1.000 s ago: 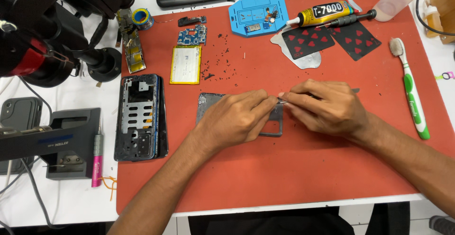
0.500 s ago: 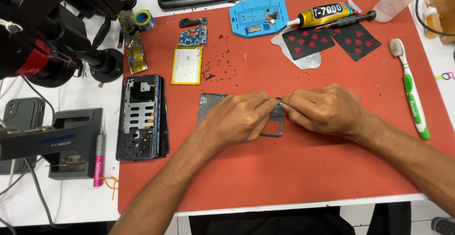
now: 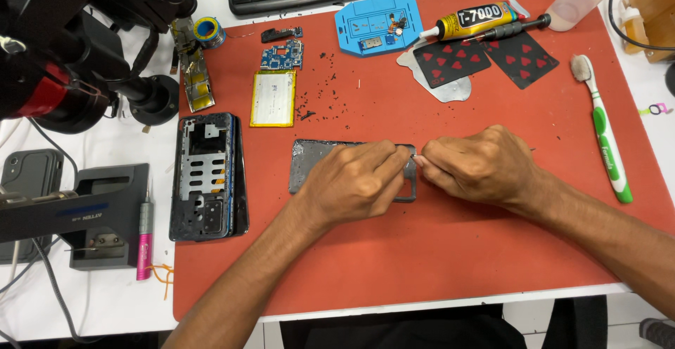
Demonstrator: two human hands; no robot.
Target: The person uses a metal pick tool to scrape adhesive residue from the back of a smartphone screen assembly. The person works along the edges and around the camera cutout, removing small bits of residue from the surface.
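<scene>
Grey flat phone back cover (image 3: 309, 162) lies under left hand (image 3: 355, 180), fingers pressed flat on it; right hand (image 3: 474, 165) pinches at its right edge. Stripped black phone frame (image 3: 207, 176) sits well left; red mat (image 3: 422, 264) underneath.

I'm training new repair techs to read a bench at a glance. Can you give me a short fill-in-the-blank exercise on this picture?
1. Both hands, the left hand and the right hand, work on a grey back cover lying on a ____ mat.
2. The toothbrush has a ____ and white handle.
3. The two playing cards lie face ____.

Missing words: red; green; up
</scene>
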